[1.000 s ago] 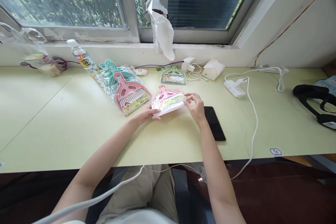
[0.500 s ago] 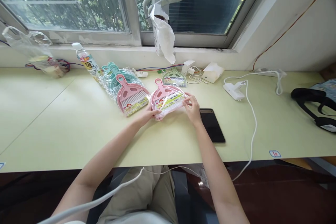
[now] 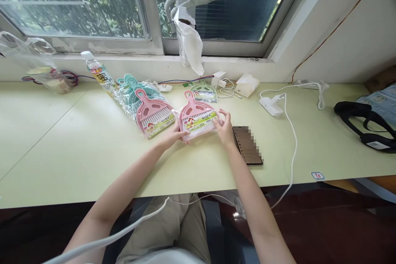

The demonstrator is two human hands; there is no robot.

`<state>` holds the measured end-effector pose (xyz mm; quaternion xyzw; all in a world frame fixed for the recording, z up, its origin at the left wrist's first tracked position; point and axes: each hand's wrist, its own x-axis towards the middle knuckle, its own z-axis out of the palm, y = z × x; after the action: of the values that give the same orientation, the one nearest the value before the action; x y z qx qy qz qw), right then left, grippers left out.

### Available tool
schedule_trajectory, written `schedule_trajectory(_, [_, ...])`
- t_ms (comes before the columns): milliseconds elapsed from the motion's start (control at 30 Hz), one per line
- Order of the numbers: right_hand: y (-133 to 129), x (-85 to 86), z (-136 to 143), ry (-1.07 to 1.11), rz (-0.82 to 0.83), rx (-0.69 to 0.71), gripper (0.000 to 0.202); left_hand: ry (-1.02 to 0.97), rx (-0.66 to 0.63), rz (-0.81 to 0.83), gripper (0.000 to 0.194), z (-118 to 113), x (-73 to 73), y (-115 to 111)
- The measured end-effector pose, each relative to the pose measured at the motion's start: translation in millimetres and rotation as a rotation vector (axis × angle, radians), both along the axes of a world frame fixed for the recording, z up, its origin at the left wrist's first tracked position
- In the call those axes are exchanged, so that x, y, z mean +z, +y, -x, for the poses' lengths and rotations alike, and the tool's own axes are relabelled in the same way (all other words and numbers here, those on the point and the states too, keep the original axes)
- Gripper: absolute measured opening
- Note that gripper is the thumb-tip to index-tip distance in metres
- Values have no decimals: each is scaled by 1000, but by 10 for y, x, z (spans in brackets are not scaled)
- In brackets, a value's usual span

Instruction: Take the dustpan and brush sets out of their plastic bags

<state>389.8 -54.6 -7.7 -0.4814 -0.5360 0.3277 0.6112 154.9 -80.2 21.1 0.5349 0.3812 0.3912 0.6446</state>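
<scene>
Head view: pink plastic dustpan-and-brush set in clear wrap, handle pointing away, held over the pale yellow-green bench; can't tell if it's touching down
Left hand: grip pinching the held set's lower left corner, thumb on top
Right hand: grip pinching its right edge
Left of held set: matching wrapped pink set, teal plastic ones past that
Behind held set: wrapped green plastic set
Right of held set: flat rectangular dark-edged phone, partly pixelated
</scene>
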Motion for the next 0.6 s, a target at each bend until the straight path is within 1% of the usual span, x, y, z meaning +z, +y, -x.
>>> schedule_trajectory(67, [25,-28,-38,118,153,70,63,28,16,-15,102,-19,18,-17])
schedule_trajectory(100, [40,-41,-58,179,232,113,65,42,17,-18,103,-35,20,-20])
schedule_trajectory(167, [71,-64,-85,283,337,185,58,59,40,-32,107,-77,13,-23])
schedule_trajectory(200, [86,-75,-89,326,353,200,52,55,74,-52,107,-100,6,-25])
schedule_trajectory(300, [113,-96,-66,448,315,158,40,20,205,-199,98,-154,-18,-43])
schedule_trajectory(333, [116,-99,-53,484,300,129,38,37,213,-280,94,-160,-24,-55])
schedule_trajectory(367, [116,-100,-39,517,286,104,37,87,197,-369,94,-158,-28,-68])
schedule_trajectory(400, [113,-99,-29,543,272,87,36,166,165,-460,97,-152,-30,-82])
schedule_trajectory(467, [103,-91,-15,578,246,68,35,369,103,-621,112,-136,-30,-110])
schedule_trajectory(500, [96,-86,-10,588,234,64,34,467,101,-685,117,-131,-28,-121])
schedule_trajectory(533, [89,-79,-5,594,225,62,35,546,127,-730,116,-131,-27,-130])
schedule_trajectory(567, [80,-73,3,595,219,60,35,600,178,-755,105,-136,-26,-135])
schedule_trajectory(600, [71,-67,15,592,215,60,36,627,244,-759,86,-145,-27,-138])
